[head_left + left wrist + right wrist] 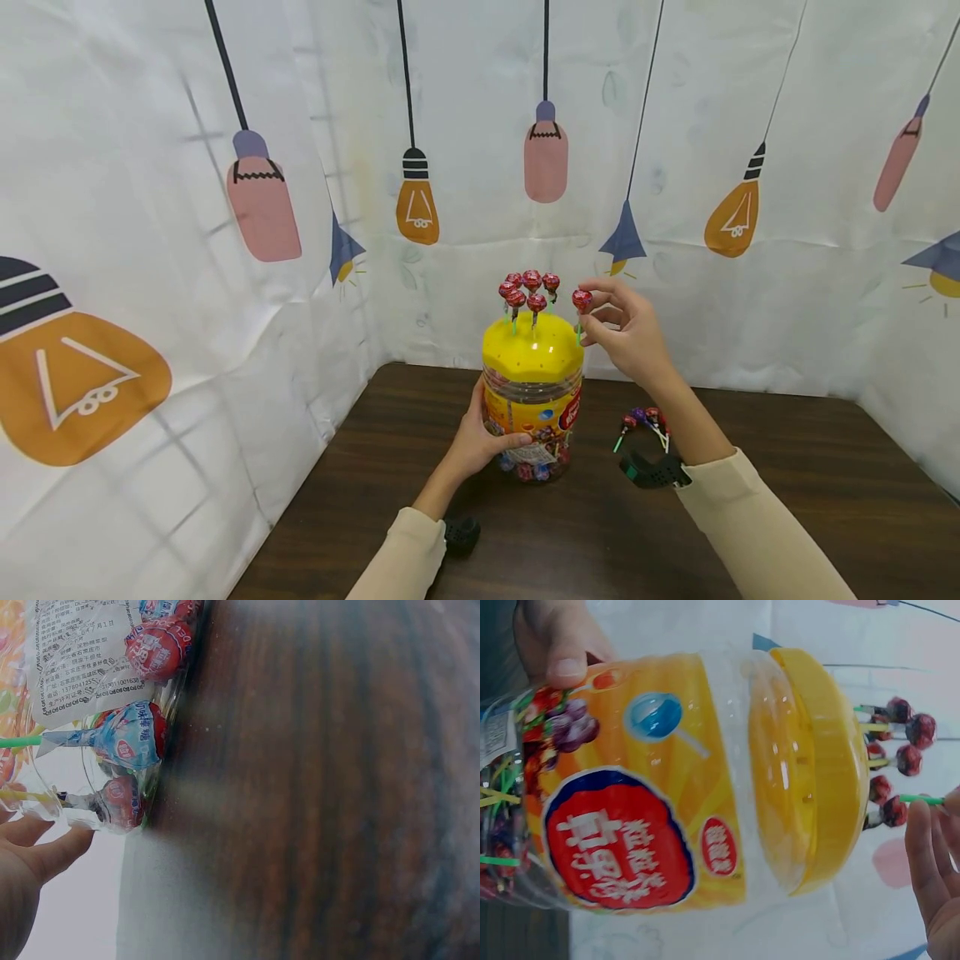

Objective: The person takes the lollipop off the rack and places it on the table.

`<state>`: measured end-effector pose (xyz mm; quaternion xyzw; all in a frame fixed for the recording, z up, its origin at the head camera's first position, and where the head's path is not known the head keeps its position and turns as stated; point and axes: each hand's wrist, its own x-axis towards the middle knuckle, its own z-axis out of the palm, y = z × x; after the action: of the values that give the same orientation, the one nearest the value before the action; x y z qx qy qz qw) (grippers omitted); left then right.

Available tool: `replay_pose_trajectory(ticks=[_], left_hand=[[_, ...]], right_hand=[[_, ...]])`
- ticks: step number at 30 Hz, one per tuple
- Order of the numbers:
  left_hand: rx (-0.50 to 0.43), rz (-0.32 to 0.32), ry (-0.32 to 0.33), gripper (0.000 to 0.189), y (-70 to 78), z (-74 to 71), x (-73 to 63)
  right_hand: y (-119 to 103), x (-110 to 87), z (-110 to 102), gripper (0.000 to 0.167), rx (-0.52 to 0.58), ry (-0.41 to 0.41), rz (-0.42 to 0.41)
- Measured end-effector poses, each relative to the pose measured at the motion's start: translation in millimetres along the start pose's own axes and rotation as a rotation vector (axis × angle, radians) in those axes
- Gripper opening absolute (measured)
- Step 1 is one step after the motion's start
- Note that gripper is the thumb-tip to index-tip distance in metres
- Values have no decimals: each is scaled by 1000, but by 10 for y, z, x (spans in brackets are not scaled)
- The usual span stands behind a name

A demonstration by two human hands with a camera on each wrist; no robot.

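Right hand (628,327) raised at the right of the jar (531,413), pinching a red-wrapped lollipop (582,301) between thumb and fingers. The candy head points upward and the green stick downward; in the right wrist view the stick's lower end lies apart from the yellow lid (546,354). Left hand (480,440) curled round the side of the jar, its thumb laid across the front. The jar stands upright on the dark wood-grained table (795,483), lid on; its wall is clear above and below an orange printed label (667,780), and wrapped candies (129,735) show through the lower part. Standing lollipops (532,280) — red heads uppermost — form a cluster on the lid, their sticks set in its top. Loose lollipops (652,414), red and purple, lie together on the table to the right of the jar. Dark wristbands (652,470) encircle both wrists beside cream sleeves (750,517). Behind hangs a white cloth (465,317) — printed with lamps and bulbs.
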<state>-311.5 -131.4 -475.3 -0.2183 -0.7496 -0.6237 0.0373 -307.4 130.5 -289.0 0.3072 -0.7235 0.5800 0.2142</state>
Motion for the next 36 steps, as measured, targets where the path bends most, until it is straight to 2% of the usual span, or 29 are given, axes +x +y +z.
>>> replay_pose_trajectory(ticks=[21, 29, 36], left_hand=[[10, -21, 7, 113, 0, 0, 3], [9, -18, 5, 113, 9, -1, 5], [20, -11, 6, 114, -16, 1, 13]], right_hand=[[388, -676, -336, 36, 86, 90, 183], [509, -881, -453, 38, 103, 126, 253], [628, -983, -600, 38, 93, 133, 276]])
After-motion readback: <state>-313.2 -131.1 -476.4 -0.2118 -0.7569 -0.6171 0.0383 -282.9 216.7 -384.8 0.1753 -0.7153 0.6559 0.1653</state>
